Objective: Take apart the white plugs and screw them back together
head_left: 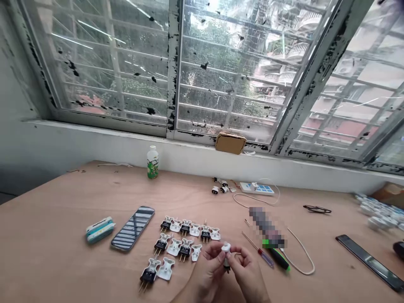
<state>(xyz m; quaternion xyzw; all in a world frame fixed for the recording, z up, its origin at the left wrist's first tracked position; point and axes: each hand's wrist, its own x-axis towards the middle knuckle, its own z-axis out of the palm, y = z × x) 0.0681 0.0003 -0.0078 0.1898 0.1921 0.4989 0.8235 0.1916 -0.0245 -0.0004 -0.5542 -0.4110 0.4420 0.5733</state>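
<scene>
My left hand (211, 266) and my right hand (245, 269) meet near the table's front edge, both closed on one small white plug piece (226, 248). Its dark lower end shows between the fingers. Left of my hands, black plug cores with metal prongs sit in white shells, such as the plug half (149, 274) in the front row, beside empty white covers, such as the cover (166, 268). They lie in three rows. A screwdriver (261, 253) with a red and clear handle and a black-green tool (279, 257) lie to the right of my hands.
On the wooden table (78, 189) are a striped phone (133, 229), a teal-white pack (100, 229), a bottle (152, 163), a power strip (257, 188) with a white cable, glasses (317, 209), a dark phone (369, 261) and a pile of white parts (380, 212).
</scene>
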